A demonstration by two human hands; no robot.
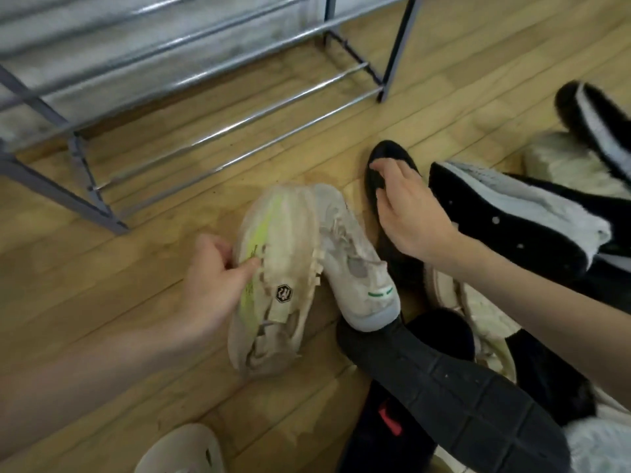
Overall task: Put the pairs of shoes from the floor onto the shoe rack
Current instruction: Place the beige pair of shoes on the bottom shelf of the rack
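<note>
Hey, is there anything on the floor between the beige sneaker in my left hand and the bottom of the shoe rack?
Nothing visible. The left hand grips the beige sneaker, and only bare wooden floor lies between it and the shoe rack. The lower rails that show hold no shoes. The pile of other shoes lies off to the right.

We see a pale wooden plank floor (pixel 102 319) across most of the view, its boards running from 8 o'clock toward 2 o'clock, and a mottled grey-white wall (pixel 44 73) at 11 o'clock.
</note>
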